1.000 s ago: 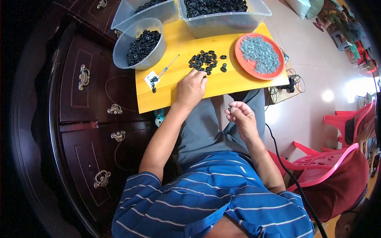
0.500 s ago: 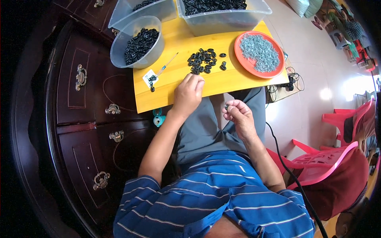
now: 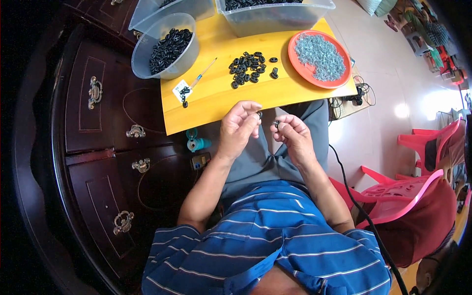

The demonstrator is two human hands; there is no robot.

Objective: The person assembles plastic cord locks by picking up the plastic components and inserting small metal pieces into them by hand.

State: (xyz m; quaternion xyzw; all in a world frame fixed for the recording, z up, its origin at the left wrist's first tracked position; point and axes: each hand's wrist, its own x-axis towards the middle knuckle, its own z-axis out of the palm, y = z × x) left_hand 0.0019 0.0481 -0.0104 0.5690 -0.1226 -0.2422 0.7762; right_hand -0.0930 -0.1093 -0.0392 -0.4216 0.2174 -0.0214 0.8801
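My left hand (image 3: 238, 130) is above my lap at the table's near edge, thumb and forefinger closed on a small black oval piece (image 3: 259, 114). Close by on the right, my right hand (image 3: 296, 140) pinches a small dark piece (image 3: 277, 124); its exact shape is mostly covered by the fingertips. A loose pile of black oval pieces (image 3: 245, 68) with holes lies on the yellow table (image 3: 211, 110). Two small groups sit apart to its right. An orange-red plate (image 3: 293, 60) at the table's right holds many small silvery metal parts (image 3: 322, 56).
A round clear tub (image 3: 188, 61) and two clear bins (image 3: 275, 22) at the back hold black pieces. A thin blue-tipped tool (image 3: 199, 78) lies by a white card (image 3: 178, 91). Dark drawers (image 3: 98, 132) border the left; a pink chair (image 3: 398, 196) and black cable (image 3: 351, 196) are right.
My left hand has drawn back from the pile toward my right hand, with a black oval piece now in its fingers. My right hand has shifted slightly left and up.
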